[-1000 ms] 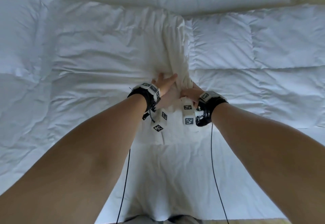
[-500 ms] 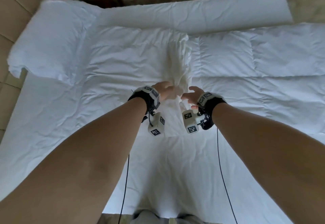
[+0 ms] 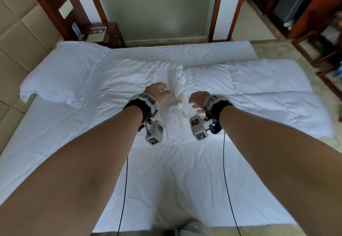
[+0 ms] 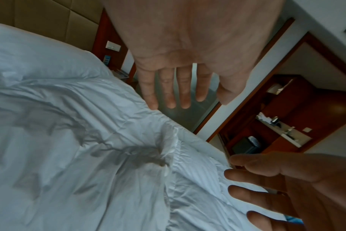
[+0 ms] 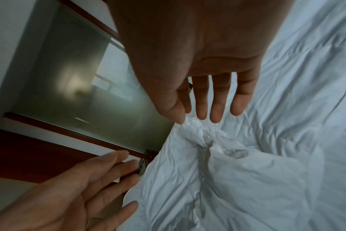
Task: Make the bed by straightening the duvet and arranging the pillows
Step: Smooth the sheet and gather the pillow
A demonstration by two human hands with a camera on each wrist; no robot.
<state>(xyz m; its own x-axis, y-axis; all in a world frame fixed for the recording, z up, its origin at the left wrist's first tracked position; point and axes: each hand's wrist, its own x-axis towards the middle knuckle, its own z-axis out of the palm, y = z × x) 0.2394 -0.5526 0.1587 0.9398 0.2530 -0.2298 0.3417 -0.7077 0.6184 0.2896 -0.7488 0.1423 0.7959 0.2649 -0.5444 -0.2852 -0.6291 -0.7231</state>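
A white duvet (image 3: 259, 85) lies spread across the bed, with a bunched, creased ridge (image 3: 177, 80) of fabric running through its middle. A white pillow (image 3: 61, 74) lies at the bed's far left. My left hand (image 3: 157, 92) hovers just left of the ridge, fingers straight and spread, holding nothing. My right hand (image 3: 198, 100) hovers just right of it, also open and empty. In the left wrist view the left hand's fingers (image 4: 170, 87) are extended above the duvet (image 4: 69, 156). The right wrist view shows the right fingers (image 5: 215, 96) straight over the crumpled ridge (image 5: 205, 140).
A padded headboard (image 3: 20, 37) stands at the left. A dark wooden nightstand (image 3: 105, 34) and a frosted glass panel (image 3: 157, 8) are beyond the bed. Wooden furniture (image 3: 314, 23) fills the right side. The bare white sheet (image 3: 175, 171) covers the near part of the bed.
Both hands have let go of the bunched duvet fabric and lifted apart, fingers opening. My head has pulled back and tilted up, so the room beyond the bed shows.
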